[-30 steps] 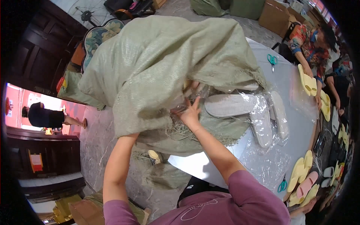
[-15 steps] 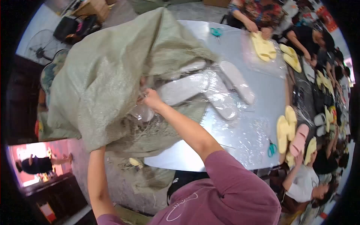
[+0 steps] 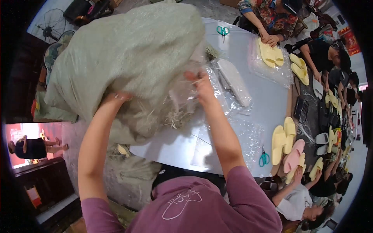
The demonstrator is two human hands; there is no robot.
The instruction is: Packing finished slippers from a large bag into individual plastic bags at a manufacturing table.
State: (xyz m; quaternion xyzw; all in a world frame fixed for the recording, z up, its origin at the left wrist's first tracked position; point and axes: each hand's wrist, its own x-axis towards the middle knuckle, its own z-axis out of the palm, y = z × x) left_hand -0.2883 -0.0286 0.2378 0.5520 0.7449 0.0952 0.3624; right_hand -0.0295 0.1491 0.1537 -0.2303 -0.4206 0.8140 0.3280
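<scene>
A large olive-green woven sack (image 3: 128, 46) lies bulging over the left of the table, its frayed mouth facing right. My left hand (image 3: 121, 96) presses into a fold low on the sack's near side, its fingers partly hidden and blurred. At the mouth, my right hand (image 3: 202, 83) is closed on the sack's edge, though motion smears its fingers. Clear plastic wrapping (image 3: 182, 93) shows inside the opening. Just right of that hand, a pale grey slipper (image 3: 235, 81) in clear film rests on the table.
The white tabletop (image 3: 268, 101) holds teal scissors (image 3: 223, 33) at the far edge and another teal pair (image 3: 264, 158) near right. Yellow slippers (image 3: 278, 143) and a pink slipper (image 3: 294, 155) lie along the right edge. Several people work beyond, one handling yellow slippers (image 3: 269, 53) at the far side.
The sack's mouth has shifted right and over, covering most of the wrapped slippers. My right hand has moved right and away; my left hand has come into view against the sack.
</scene>
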